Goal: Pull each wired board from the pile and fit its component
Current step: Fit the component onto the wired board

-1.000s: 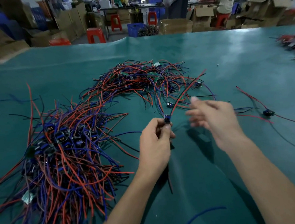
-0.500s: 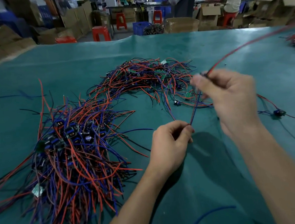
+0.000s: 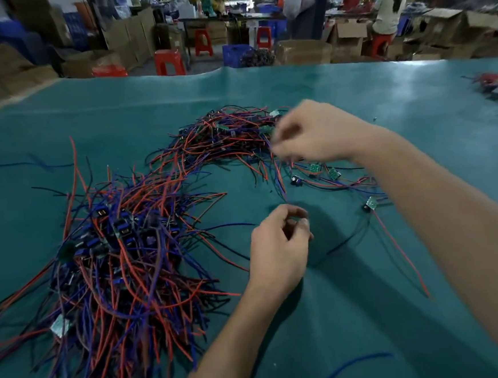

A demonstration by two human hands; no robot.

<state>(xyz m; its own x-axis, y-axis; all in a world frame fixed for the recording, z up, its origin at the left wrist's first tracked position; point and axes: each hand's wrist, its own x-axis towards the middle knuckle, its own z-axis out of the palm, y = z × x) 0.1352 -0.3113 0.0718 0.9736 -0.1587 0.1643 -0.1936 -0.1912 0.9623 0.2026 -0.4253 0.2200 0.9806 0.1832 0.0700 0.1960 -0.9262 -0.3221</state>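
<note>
Over the far pile (image 3: 231, 136) on the green surface (image 3: 370, 313), the blurred right hand (image 3: 312, 133) reaches, fingers curled, grip unclear, probably for another board. The left hand (image 3: 279, 246) pinches something small, likely the component.

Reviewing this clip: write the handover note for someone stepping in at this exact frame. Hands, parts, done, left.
Left hand: fingers curled near the table; whether they pinch anything is hidden.
Right hand: blurred, reaching over the far pile; grip unclear.
Near pile at left: a tangle of red and blue wires with blue components among them.
Loose boards with wires lie under the right forearm on the green mat.
Done: cannot be counted from here.
Left: the far pile looks unworked; pull the next board and fit it.
</note>
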